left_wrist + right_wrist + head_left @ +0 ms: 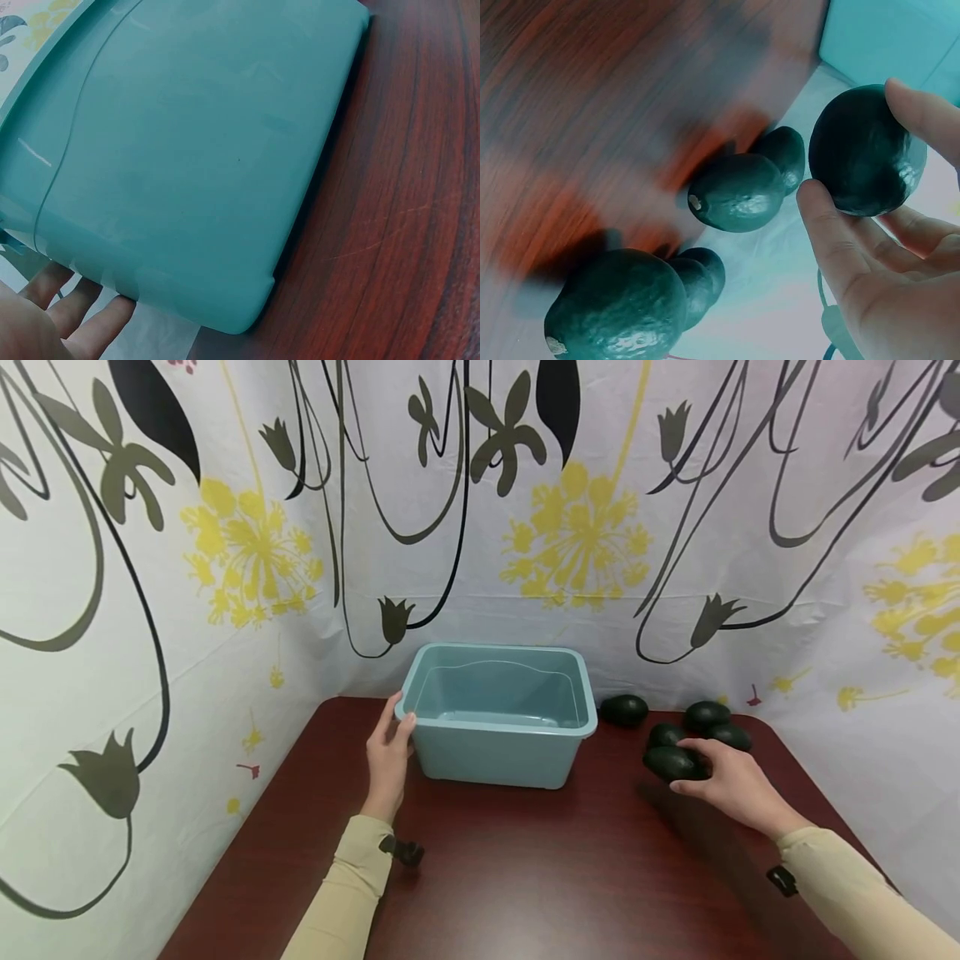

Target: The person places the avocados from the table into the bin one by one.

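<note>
A light blue-green plastic bin (495, 752) stands upright on the dark red wooden table. My left hand (387, 768) holds its front left corner, thumb at the front and fingers along the left side. In the left wrist view, fingertips (112, 322) touch the bin's outer wall (187, 150). To the right, my right hand (738, 785) grips a dark green avocado (672, 763) between thumb and fingers. The right wrist view shows this avocado (862, 154) raised off the table. Behind it lie several more avocados (707, 716), some side by side.
One avocado (624, 711) lies apart, close to the bin's right side. The table (480, 868) stretches in front of the bin. White cloth with a floral print (480, 568) hangs behind the table and along both sides.
</note>
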Action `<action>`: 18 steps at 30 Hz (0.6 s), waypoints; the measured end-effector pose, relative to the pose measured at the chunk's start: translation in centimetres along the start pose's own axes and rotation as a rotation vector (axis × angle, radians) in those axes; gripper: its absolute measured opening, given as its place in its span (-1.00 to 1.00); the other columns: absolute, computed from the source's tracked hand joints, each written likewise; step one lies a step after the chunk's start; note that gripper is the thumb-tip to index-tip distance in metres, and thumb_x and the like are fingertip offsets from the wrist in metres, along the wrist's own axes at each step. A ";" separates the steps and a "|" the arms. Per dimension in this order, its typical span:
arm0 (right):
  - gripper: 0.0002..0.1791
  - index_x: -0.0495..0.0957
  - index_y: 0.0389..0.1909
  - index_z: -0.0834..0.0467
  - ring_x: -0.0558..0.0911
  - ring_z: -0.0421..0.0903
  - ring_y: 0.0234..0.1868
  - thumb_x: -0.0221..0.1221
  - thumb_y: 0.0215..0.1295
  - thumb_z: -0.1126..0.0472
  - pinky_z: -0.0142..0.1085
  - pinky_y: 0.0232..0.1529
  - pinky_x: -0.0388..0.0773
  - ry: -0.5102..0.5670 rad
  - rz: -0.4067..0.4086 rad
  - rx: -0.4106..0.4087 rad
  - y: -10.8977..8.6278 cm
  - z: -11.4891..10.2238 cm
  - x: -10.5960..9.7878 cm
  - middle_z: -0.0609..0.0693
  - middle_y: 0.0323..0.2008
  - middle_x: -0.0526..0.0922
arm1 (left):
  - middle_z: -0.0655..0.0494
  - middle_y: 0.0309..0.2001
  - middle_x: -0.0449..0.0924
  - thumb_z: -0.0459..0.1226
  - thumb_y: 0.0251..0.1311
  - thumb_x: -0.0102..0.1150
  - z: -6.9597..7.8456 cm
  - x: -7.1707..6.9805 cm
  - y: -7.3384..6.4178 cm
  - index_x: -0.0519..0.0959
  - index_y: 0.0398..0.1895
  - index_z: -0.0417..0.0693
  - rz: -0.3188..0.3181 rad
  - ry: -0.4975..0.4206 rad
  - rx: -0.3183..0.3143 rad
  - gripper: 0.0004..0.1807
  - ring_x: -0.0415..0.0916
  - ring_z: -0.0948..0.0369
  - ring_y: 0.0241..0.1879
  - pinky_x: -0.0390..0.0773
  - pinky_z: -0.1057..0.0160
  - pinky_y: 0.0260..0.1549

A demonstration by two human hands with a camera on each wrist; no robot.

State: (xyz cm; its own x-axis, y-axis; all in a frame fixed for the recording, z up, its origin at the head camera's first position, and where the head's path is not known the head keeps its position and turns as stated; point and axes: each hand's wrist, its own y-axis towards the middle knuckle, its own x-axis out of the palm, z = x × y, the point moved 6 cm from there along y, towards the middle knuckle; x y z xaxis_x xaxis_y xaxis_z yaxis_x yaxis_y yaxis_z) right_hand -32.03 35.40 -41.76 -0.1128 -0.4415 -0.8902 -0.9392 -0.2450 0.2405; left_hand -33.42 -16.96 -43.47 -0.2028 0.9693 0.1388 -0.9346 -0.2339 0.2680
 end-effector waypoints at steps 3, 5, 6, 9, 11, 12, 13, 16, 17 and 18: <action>-0.19 0.50 0.27 0.08 0.54 -0.01 -0.23 0.44 0.07 -0.27 -0.10 -0.27 0.46 0.007 -0.006 0.003 0.0 -0.4 -0.2 0.05 -0.06 0.62 | -0.11 0.46 0.28 -0.05 0.39 0.23 0.0 -0.1 0.0 0.37 0.47 0.23 0.001 -0.002 0.003 -0.40 0.36 0.04 0.31 0.36 -0.27 0.19; -0.18 0.49 0.27 0.08 0.54 -0.01 -0.23 0.44 0.07 -0.27 -0.10 -0.27 0.46 0.012 -0.004 0.002 -0.1 -0.6 -0.3 0.05 -0.04 0.62 | -0.11 0.46 0.28 -0.07 0.40 0.22 0.1 -0.1 0.0 0.37 0.48 0.22 0.000 -0.001 0.009 -0.40 0.36 0.03 0.30 0.37 -0.26 0.19; -0.19 0.49 0.27 0.07 0.54 -0.01 -0.23 0.44 0.07 -0.27 -0.11 -0.27 0.46 0.013 -0.002 0.000 -0.1 -0.6 -0.4 0.04 -0.05 0.62 | -0.09 0.45 0.29 -0.08 0.40 0.21 0.1 -0.1 -0.1 0.37 0.48 0.22 0.000 -0.001 0.012 -0.41 0.36 0.03 0.31 0.37 -0.26 0.19; -0.20 0.50 0.27 0.07 0.53 -0.02 -0.23 0.44 0.08 -0.26 -0.11 -0.26 0.46 0.014 0.006 -0.008 -0.1 -0.9 -0.6 0.03 -0.05 0.62 | -0.09 0.45 0.29 -0.11 0.41 0.20 0.1 -0.1 -0.1 0.37 0.48 0.21 0.001 0.000 0.020 -0.42 0.37 0.04 0.30 0.39 -0.23 0.18; -0.20 0.50 0.27 0.07 0.54 -0.02 -0.23 0.45 0.08 -0.25 -0.11 -0.25 0.46 0.013 0.009 -0.012 0.0 -1.1 -0.7 0.03 -0.04 0.62 | -0.08 0.45 0.30 -0.11 0.41 0.20 0.1 -0.1 -0.1 0.37 0.48 0.21 0.001 0.000 0.023 -0.42 0.37 0.05 0.30 0.39 -0.22 0.18; -0.20 0.50 0.27 0.07 0.54 -0.02 -0.22 0.44 0.08 -0.26 -0.11 -0.25 0.46 0.012 0.009 -0.012 0.0 -1.2 -0.7 0.03 -0.04 0.62 | -0.08 0.45 0.29 -0.11 0.41 0.20 0.1 0.0 -0.1 0.37 0.48 0.21 0.000 0.000 0.021 -0.42 0.37 0.06 0.30 0.40 -0.21 0.18; -0.19 0.50 0.27 0.07 0.54 -0.02 -0.22 0.44 0.08 -0.26 -0.11 -0.26 0.46 0.014 0.008 -0.012 0.0 -1.2 -0.8 0.03 -0.04 0.61 | -0.09 0.45 0.29 -0.10 0.41 0.21 0.1 0.0 -0.1 0.37 0.48 0.21 -0.002 -0.001 0.021 -0.41 0.38 0.06 0.30 0.40 -0.20 0.18; -0.19 0.49 0.28 0.06 0.54 -0.01 -0.20 0.43 0.08 -0.28 -0.10 -0.24 0.47 0.013 0.005 -0.013 0.1 -1.5 -1.0 0.04 -0.01 0.61 | -0.05 0.44 0.31 -0.07 0.40 0.22 -0.4 -0.1 0.1 0.38 0.47 0.26 0.002 0.000 0.019 -0.42 0.38 0.07 0.30 0.41 -0.19 0.18; -0.19 0.50 0.28 0.06 0.54 -0.01 -0.20 0.43 0.07 -0.28 -0.09 -0.24 0.46 0.009 0.007 -0.014 0.1 -1.6 -1.1 0.03 -0.01 0.61 | -0.05 0.45 0.31 -0.06 0.40 0.22 -0.4 -0.1 0.1 0.38 0.47 0.26 0.001 0.001 0.018 -0.41 0.38 0.07 0.30 0.41 -0.19 0.17; -0.19 0.50 0.27 0.05 0.54 -0.01 -0.21 0.43 0.07 -0.28 -0.09 -0.24 0.46 0.008 0.010 -0.017 0.1 -1.7 -1.2 0.03 -0.02 0.62 | -0.05 0.45 0.31 -0.06 0.40 0.22 -0.4 -0.1 0.1 0.38 0.47 0.26 0.000 0.001 0.017 -0.41 0.38 0.07 0.30 0.41 -0.20 0.18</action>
State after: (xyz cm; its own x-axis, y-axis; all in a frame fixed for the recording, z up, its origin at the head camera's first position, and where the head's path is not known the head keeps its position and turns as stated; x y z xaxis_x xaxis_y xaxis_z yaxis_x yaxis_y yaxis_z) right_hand -31.45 34.38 -40.03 -0.1193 -0.4506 -0.8847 -0.9324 -0.2555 0.2558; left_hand -33.61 -17.01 -43.81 -0.2033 0.9693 0.1383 -0.9294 -0.2354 0.2843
